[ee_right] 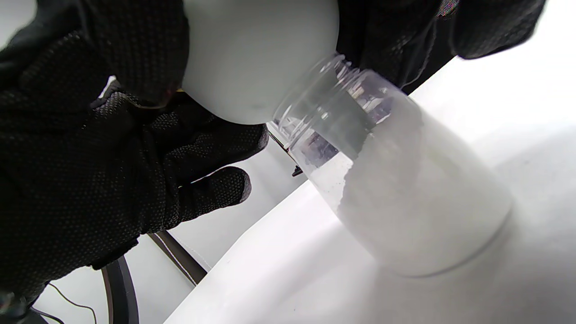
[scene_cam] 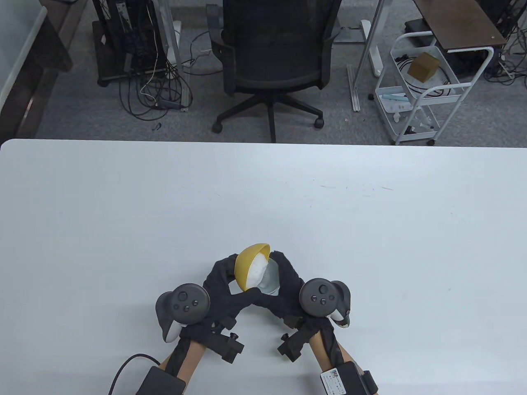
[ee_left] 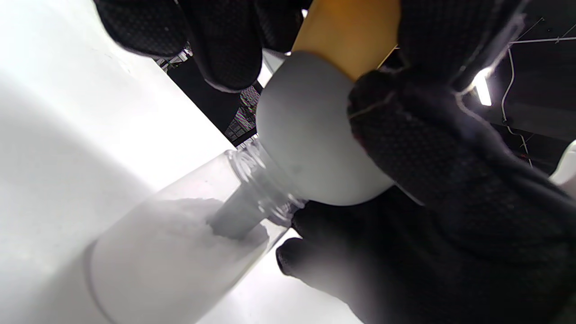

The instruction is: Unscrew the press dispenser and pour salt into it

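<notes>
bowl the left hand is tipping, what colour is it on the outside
Yellow: the bowl shows mustard-yellow outside, best seen in the table view.

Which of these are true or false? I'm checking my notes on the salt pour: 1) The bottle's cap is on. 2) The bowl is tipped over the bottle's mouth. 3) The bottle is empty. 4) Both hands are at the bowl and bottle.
1) False: the bottle has an open threaded neck.
2) True: the bowl tilts over it.
3) False: salt sits inside.
4) True: the left hand and right hand meet there.
</notes>
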`<action>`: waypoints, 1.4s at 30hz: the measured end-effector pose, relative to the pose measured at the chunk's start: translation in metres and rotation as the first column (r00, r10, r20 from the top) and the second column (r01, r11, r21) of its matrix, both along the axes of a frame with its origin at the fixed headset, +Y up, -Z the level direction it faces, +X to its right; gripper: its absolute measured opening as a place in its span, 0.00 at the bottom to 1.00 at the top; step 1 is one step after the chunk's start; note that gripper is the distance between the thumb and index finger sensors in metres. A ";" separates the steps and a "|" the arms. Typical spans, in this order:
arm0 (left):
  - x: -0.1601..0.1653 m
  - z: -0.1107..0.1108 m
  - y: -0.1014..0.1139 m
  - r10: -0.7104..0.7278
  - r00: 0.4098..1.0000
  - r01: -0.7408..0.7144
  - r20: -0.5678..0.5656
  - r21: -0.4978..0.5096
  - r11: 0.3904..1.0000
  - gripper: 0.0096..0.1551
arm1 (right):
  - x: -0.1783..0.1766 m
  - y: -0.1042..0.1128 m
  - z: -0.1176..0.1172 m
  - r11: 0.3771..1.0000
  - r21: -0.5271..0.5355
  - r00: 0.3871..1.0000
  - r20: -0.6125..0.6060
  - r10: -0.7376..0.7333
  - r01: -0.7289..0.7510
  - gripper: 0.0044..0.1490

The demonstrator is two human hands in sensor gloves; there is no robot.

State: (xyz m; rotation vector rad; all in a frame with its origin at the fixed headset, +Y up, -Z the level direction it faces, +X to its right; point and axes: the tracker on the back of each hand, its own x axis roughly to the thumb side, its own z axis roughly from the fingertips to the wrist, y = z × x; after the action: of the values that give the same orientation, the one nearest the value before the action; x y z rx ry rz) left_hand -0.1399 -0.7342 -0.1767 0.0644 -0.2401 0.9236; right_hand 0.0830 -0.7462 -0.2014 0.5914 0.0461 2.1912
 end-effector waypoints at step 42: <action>0.002 0.002 0.001 -0.023 1.000 0.024 -0.011 0.018 1.000 0.56 | 0.000 0.000 0.000 1.000 -0.006 1.000 -0.001 -0.001 0.001 0.72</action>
State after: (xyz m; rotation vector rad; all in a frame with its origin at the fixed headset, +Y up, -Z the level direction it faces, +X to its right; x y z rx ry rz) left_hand -0.1382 -0.7332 -0.1752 0.0835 -0.2389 0.8975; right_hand 0.0831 -0.7461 -0.2011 0.5885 0.0526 2.1888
